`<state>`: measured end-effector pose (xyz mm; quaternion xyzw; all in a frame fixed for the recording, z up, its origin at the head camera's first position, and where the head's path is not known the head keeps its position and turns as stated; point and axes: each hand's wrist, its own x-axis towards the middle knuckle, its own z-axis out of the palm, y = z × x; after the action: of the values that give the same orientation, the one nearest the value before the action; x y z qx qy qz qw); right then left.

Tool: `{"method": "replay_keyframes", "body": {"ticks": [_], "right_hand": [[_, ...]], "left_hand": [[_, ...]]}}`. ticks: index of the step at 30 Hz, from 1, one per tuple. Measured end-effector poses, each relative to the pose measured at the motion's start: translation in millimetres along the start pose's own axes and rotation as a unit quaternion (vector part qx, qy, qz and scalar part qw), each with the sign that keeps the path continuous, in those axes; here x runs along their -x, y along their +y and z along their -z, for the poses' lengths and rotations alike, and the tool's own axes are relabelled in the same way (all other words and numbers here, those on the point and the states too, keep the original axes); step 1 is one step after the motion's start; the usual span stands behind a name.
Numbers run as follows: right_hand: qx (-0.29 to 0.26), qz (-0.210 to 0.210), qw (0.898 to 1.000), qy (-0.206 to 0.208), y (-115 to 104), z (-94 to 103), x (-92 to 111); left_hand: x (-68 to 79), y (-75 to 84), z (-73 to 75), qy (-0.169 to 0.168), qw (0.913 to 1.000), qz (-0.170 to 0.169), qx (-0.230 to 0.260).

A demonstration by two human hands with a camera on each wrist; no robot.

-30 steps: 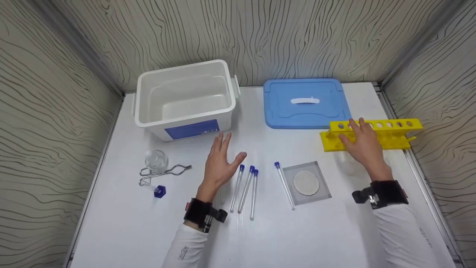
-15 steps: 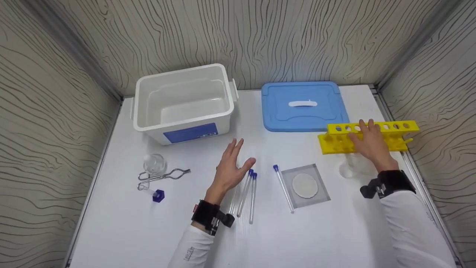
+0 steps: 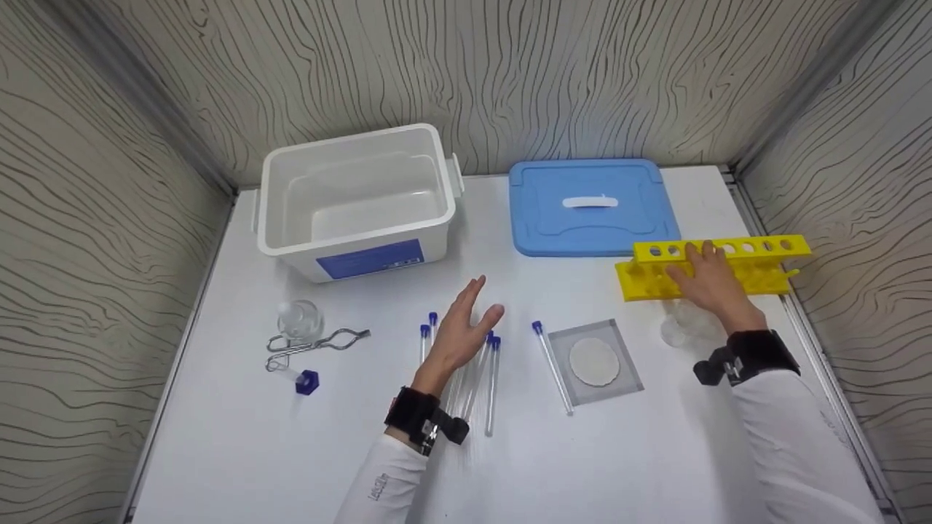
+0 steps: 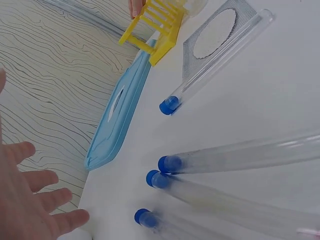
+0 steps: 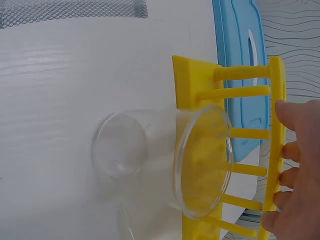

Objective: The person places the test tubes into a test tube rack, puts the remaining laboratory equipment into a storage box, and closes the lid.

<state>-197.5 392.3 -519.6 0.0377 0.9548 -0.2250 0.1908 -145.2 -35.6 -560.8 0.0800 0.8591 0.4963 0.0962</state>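
My right hand (image 3: 710, 280) grips the top bar of a yellow test tube rack (image 5: 272, 165); in the right wrist view the thumb overlaps its near side and the fingertips meet its edge. A clear glass beaker (image 5: 205, 160) stands just before the rack. My left hand (image 3: 460, 331) hovers with fingers straight and thumb spread, holding nothing, above several clear test tubes. Their blue caps show around it, including one test tube (image 3: 493, 386) to its right and another test tube (image 3: 423, 346) to its left. The hand hides parts of the others.
A white bin (image 3: 357, 189) and blue lid (image 3: 593, 207) stand at the back. A test tube (image 3: 553, 371) lies beside a wire gauze (image 3: 595, 362). At left are a clear flask (image 3: 300, 319), metal tongs (image 3: 342, 338) and a small cylinder with blue hexagonal base (image 3: 306, 382).
My left hand has moved right over the test tubes, uncovering caps on its left. My right hand first shifted right along the rack, then moved slightly left together with the rack.
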Motion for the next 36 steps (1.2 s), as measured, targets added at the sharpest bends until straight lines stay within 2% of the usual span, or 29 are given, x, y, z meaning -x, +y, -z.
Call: {"method": "replay_keyframes", "body": {"ticks": [7, 18, 28, 36], "right_hand": [[0.011, -0.011, 1.000, 0.009, -12.4, -3.0, -2.0], [0.079, 0.004, 0.996, 0.041, -24.8, -7.5, -3.2], [0.090, 0.029, 0.995, 0.037, -62.8, -23.0, -6.9], [0.103, 0.056, 0.991, 0.068, -95.9, -45.1, -6.3]], "left_hand": [[-1.5, 0.9, -1.7, -0.009, 0.9996, 0.010, 0.025], [-2.1, 3.9, -2.0, -0.011, 0.9987, 0.002, 0.050], [-1.9, 4.7, -0.7, -0.008, 0.9990, -0.003, 0.044], [-1.8, -0.9, -1.0, -0.010, 0.9988, 0.011, 0.047]]}}
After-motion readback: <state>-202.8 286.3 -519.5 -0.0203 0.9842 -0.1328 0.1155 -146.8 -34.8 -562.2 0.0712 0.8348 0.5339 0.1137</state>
